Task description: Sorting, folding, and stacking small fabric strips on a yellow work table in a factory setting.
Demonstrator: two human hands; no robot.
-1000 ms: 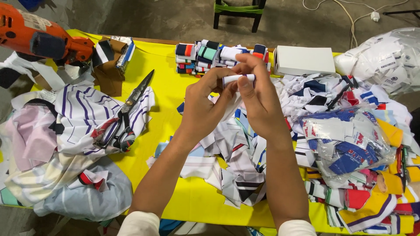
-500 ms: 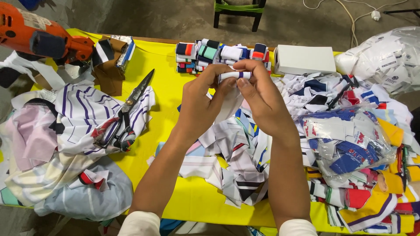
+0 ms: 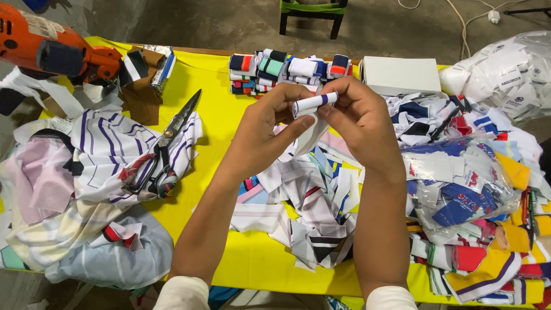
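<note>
pinching a small rolled strip of white fabric with a purple stripe (image 3: 314,104), the left hand (image 3: 270,129) and right hand (image 3: 359,120) hold it between them above the yellow table (image 3: 212,74), fingertips closed tight on either end. a loose tail of the strip hangs below, and the roll could spring open if either pinch slackens; it could also drop into the heap of fabric scraps (image 3: 315,201) at 6 o'clock and be lost among them. the long scissors (image 3: 166,143) at 9 o'clock lie blades out, well apart from the forearms. a plain white box (image 3: 400,74) sits at 1 o'clock, a row of finished rolls (image 3: 287,70) at 12, a clear bag of labels (image 3: 459,189) at 4, a white plastic bag (image 3: 505,72) at 2.
</note>
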